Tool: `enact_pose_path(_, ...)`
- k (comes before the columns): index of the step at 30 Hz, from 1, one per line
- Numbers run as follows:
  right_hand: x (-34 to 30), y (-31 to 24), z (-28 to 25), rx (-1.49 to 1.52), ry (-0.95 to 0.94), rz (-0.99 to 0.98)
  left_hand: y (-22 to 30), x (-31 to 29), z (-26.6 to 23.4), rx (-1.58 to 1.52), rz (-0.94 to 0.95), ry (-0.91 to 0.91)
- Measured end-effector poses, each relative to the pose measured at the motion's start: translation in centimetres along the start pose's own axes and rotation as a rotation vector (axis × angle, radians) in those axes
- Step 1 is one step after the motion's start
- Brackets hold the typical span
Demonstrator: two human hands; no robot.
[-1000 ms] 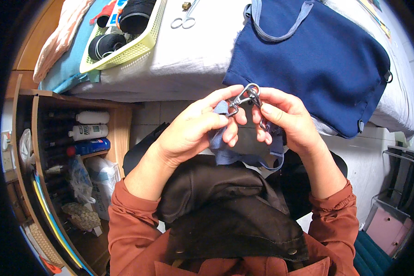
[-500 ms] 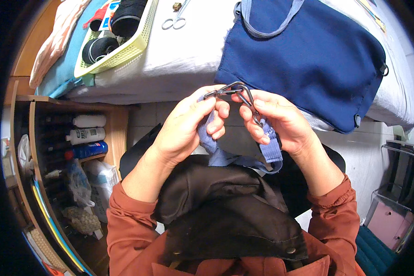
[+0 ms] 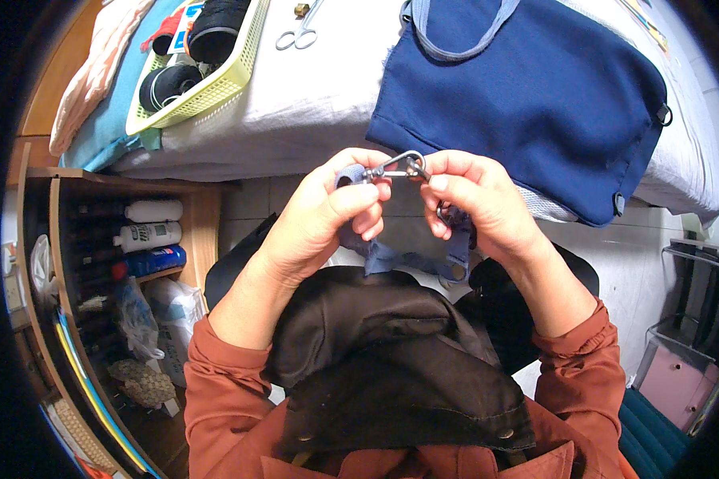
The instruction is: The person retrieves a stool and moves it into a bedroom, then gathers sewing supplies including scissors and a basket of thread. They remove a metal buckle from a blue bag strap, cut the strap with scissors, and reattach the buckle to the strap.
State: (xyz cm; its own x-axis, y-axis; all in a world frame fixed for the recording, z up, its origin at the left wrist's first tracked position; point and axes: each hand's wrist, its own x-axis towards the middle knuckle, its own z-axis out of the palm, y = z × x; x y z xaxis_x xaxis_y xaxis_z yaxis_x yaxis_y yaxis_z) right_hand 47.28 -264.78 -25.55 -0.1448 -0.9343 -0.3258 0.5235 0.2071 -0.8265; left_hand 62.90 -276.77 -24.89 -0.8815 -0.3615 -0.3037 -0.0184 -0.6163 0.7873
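Observation:
In front of my lap I hold a blue-grey webbing strap [image 3: 407,262], which sags in a loop below my fingers. My left hand [image 3: 319,211] is closed around one end of it, gripping the base of a dark metal snap hook [image 3: 398,166]. Opposite, my right hand [image 3: 483,199] pinches a second dark metal clip [image 3: 441,211] at the other strap end, its top meeting the tip of the first hook. Whether the two are linked, I cannot tell. Beyond my hands a navy blue fabric bag [image 3: 527,104] lies flat with a grey-blue handle [image 3: 455,57].
A pale green basket [image 3: 236,84] with black and red thread spools sits on the white-covered surface [image 3: 295,104]. Scissors [image 3: 297,38] lie beside it. At left, an open wooden shelf [image 3: 208,231] holds bottles and bags. A pink box [image 3: 675,383] stands at the right.
The hook in my left hand has turned flatter, and my right fingers have shifted up to its tip. The strap loop hangs slightly higher.

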Motion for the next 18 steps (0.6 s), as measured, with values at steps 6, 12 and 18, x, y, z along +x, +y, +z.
enact_pose_path(6, -0.5, 0.7, 1.4, -0.246, 0.074, -0.139, -0.1, 0.1, -0.2, 0.139, 0.007, 0.054)
enact_pose_path(12, -0.3, 1.2, 1.0, -0.641, 0.136, -0.361, -0.3, 0.2, -0.5, -0.051, -0.001, 0.01)
enact_pose_path(18, -0.6, 0.7, 0.9, -0.833, 0.16, -0.607, -0.4, 0.0, -0.4, -0.04, 0.0, 0.008)
